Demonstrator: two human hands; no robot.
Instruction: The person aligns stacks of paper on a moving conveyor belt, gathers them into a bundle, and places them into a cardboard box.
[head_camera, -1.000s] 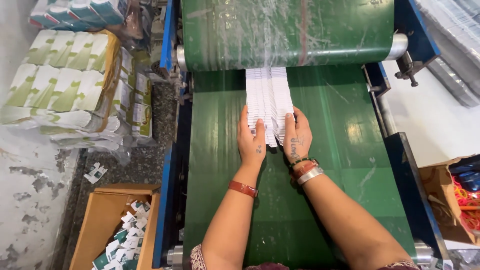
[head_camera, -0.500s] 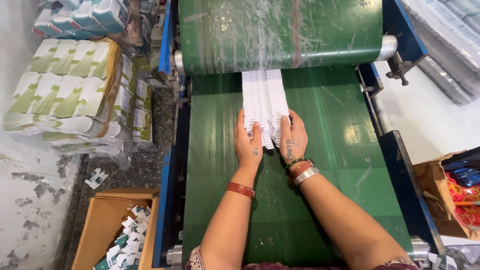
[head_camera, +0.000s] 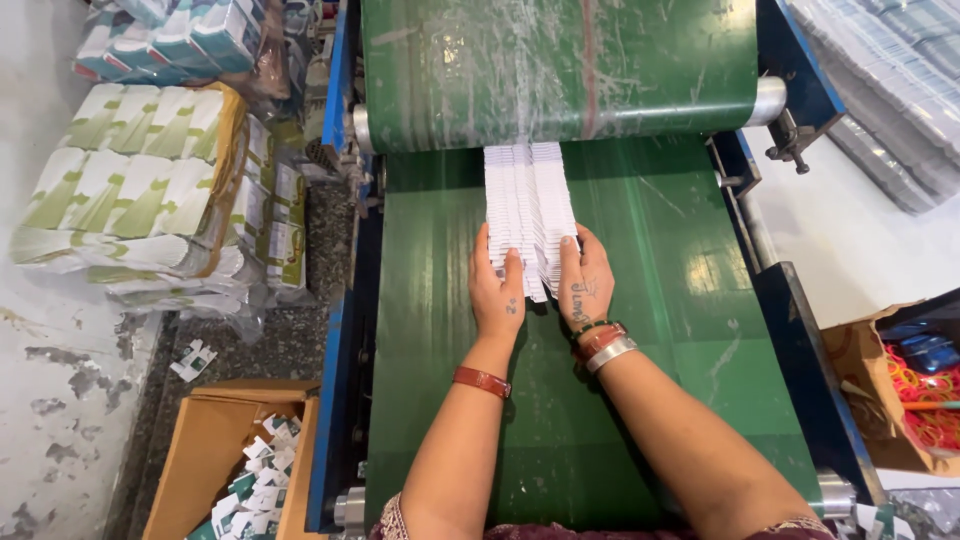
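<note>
Both hands flat, left hand and right hand pressing white card stack, green conveyor belt

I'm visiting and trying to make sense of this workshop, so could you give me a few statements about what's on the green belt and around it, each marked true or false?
1. Both hands, the left hand and the right hand, rest on the row of white flat cards on the green conveyor belt. True.
2. The row of cards comes out from under a red roller. False: the cover above it is a green sheet.
3. A brown cardboard box holding small white and green packets stands on the floor on the person's left. True.
4. The left wrist carries silver bangles. False: it carries a brown strap; the bangles are on the right wrist.
</note>
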